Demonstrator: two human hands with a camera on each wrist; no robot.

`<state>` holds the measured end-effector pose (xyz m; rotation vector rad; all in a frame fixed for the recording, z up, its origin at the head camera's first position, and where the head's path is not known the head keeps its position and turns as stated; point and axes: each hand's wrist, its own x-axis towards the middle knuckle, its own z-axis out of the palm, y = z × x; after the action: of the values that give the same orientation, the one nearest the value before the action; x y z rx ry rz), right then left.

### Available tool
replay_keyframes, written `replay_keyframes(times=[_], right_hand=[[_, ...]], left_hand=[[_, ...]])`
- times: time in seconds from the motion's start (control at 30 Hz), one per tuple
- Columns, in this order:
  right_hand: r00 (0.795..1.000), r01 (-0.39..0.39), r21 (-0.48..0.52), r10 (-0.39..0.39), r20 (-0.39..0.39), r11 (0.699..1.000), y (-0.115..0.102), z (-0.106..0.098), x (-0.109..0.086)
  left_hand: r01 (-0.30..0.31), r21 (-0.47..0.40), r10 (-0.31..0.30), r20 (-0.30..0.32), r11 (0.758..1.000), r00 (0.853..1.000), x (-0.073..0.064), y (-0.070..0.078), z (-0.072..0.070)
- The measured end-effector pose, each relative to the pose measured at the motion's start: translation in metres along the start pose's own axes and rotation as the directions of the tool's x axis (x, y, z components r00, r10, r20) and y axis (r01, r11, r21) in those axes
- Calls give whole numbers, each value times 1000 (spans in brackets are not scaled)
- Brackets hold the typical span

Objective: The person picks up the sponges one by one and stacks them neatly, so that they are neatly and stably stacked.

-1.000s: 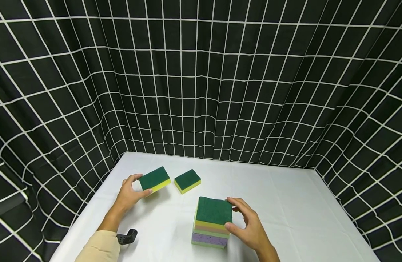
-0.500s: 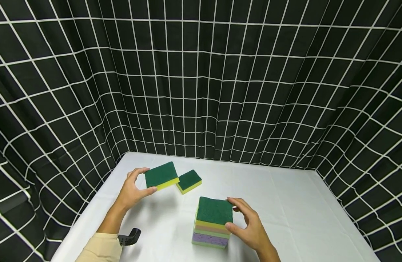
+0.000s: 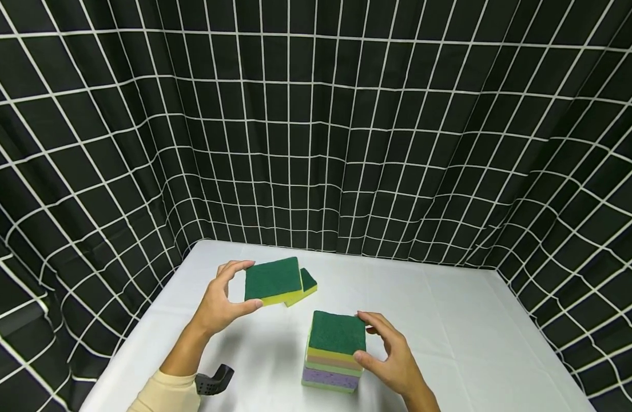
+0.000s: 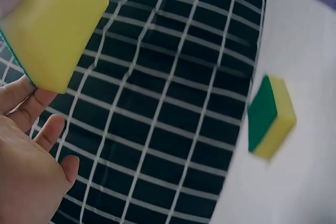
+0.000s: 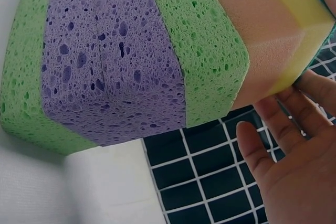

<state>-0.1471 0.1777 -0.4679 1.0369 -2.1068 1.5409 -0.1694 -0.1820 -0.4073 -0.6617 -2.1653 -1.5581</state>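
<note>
My left hand (image 3: 218, 303) pinches a yellow sponge with a green scouring face (image 3: 273, 278) at one end, thumb on the near edge and fingers at the far one. It is held up above the table, green face up; the left wrist view shows its yellow underside (image 4: 65, 30). A stack of sponges (image 3: 332, 377) stands at the front: light green, purple, light green, peach, then a yellow sponge with a green top (image 3: 338, 332). My right hand (image 3: 393, 360) holds that top sponge at its right end between thumb and fingers. The stack's layers (image 5: 113, 51) fill much of the right wrist view.
Another green and yellow sponge (image 3: 307, 281) lies on the white table (image 3: 449, 320), partly hidden behind the raised one. A black curved piece (image 3: 215, 380) juts from my left wrist. Black curtains with a white grid (image 3: 316, 126) enclose the table's back and sides.
My left hand has moved right and lifted its sponge, which now overlaps the loose sponge in the head view. My right hand and the stack have stayed put.
</note>
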Motion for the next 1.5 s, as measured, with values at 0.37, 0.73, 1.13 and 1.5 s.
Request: replay_keyframes(times=[0.37, 0.73, 1.13, 1.5], right_hand=[[1000, 29, 3, -29, -7, 1000, 0, 0, 1], [1000, 28, 15, -28, 2, 999, 3, 0, -1], [999, -38, 37, 37, 4, 999, 3, -1, -3], [1000, -15, 42, 15, -9, 999, 3, -1, -3]], left_hand=[[-122, -72, 128, 91, 990, 988, 6, 45, 32], [-135, -33, 138, 188, 990, 972, 4, 22, 64], [-106, -66, 119, 257, 992, 959, 0, 25, 85], [-102, -64, 116, 276, 993, 954, -2, 22, 92]])
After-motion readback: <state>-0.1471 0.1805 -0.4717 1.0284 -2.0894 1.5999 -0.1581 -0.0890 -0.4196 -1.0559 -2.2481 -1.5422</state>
